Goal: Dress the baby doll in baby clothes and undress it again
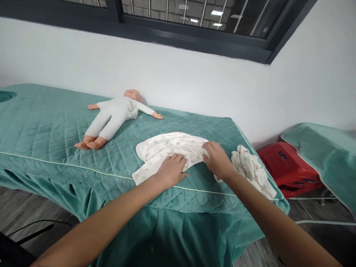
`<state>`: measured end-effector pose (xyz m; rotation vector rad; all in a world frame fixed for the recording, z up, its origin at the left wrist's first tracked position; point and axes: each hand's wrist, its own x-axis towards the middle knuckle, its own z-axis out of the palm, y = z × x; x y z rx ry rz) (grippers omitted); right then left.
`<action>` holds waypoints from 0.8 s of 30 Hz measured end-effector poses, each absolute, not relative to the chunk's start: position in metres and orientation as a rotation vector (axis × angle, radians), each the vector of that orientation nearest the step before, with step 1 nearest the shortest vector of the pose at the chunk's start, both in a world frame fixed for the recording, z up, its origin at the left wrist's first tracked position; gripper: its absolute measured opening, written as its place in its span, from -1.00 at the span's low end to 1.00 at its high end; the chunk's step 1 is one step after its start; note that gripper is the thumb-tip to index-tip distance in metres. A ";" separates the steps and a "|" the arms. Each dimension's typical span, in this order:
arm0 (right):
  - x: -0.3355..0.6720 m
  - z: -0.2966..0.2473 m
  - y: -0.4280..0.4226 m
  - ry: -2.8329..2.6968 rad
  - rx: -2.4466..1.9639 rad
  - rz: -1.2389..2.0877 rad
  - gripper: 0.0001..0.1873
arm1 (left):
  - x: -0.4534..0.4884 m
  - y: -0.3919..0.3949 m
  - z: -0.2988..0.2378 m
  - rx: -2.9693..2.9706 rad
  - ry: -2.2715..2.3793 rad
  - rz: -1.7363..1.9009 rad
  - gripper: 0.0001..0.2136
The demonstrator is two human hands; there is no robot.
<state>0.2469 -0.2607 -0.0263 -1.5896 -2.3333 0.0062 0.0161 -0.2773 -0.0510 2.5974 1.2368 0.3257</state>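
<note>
A white baby garment (167,142) with a small print lies spread on the green quilted bed cover, near its front edge. My left hand (172,168) rests flat on it with the fingers spread. At the garment's right end, my right hand (218,159) has its fingers curled over the edge and pinches the fabric. A second printed cloth (251,168) is crumpled to the right of my right hand, partly behind my forearm. Further back on the left, a baby doll (114,115) in a white suit lies on its back with arms stretched out.
The green quilted cover (50,126) drapes over the bed's front edge. A white wall (194,81) and a dark window frame (189,35) stand behind. To the right are a red plastic seat-like object (289,167) and another green cover (325,148).
</note>
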 end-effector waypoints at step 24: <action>0.260 0.147 -0.289 -1.750 -1.386 -0.143 -0.70 | -0.042 -0.266 0.145 1.793 0.803 1.718 -0.85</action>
